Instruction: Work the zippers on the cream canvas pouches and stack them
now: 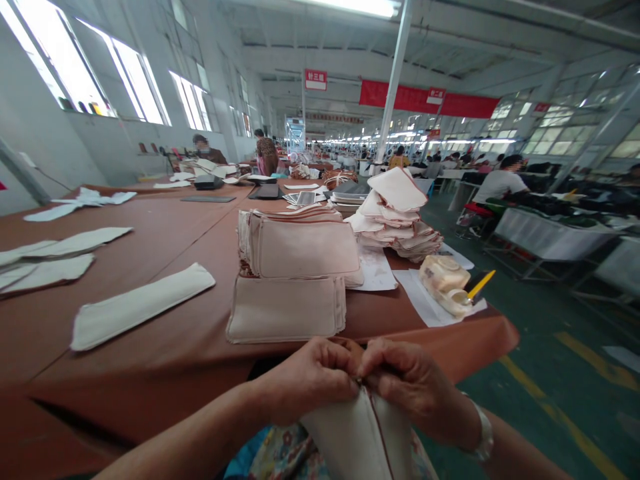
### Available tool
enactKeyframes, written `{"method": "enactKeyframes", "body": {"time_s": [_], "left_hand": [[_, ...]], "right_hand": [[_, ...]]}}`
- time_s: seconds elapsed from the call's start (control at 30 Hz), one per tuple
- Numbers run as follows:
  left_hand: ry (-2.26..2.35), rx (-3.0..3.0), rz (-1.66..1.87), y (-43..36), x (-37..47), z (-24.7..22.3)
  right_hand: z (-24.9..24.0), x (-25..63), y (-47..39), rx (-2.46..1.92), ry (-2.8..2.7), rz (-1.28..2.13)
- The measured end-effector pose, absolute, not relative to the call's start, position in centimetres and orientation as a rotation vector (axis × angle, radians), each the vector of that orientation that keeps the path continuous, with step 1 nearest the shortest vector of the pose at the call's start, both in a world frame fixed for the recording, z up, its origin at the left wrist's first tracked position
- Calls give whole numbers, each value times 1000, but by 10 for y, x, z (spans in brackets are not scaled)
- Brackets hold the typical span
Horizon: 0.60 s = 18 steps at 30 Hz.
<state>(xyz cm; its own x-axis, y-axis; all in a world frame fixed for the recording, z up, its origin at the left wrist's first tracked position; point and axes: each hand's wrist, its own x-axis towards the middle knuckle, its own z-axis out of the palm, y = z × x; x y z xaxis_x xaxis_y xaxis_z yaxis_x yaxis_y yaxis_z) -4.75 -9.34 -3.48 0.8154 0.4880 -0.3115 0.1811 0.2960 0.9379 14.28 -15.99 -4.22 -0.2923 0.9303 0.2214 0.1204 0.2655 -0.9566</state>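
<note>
My left hand [320,373] and my right hand [407,380] meet at the front edge of the table, fingers pinched close together. Between them is a cream fabric piece [350,433] with a dark reddish seam or edge running down its middle. It hangs from my fingertips over my lap, and a bit of brown material shows above the pinch. Both hands are closed on this piece; the exact spot they grip is partly hidden by the fingers. Just beyond my hands lies a stack of cream fabric panels [285,307] with stitched edges.
A second pile of cream panels [395,220] leans at the right. Near the table's right corner sits a stained plastic container [443,283] beside a yellow-handled tool [481,285]. One long cream panel [143,307] lies on the brown-covered table [195,233]. Other people work farther back.
</note>
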Motion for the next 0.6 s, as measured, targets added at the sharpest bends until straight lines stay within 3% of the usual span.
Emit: {"method": "enactKeyframes", "body": {"time_s": [0.17, 0.33, 0.5, 0.6], "left_hand": [[597, 1131, 335, -99, -49, -38], [612, 1167, 233, -99, -52, -45], [516, 1330, 232, -96, -56, -34], [481, 1413, 214, -95, -57, -26]], "right_hand": [[-36, 149, -166, -840, -1781, 1028], [-42, 150, -173, -814, -1940, 740], [-38, 156, -177, -947, -1615, 1249], [-27, 162, -171, -1053, -1596, 1376]]}}
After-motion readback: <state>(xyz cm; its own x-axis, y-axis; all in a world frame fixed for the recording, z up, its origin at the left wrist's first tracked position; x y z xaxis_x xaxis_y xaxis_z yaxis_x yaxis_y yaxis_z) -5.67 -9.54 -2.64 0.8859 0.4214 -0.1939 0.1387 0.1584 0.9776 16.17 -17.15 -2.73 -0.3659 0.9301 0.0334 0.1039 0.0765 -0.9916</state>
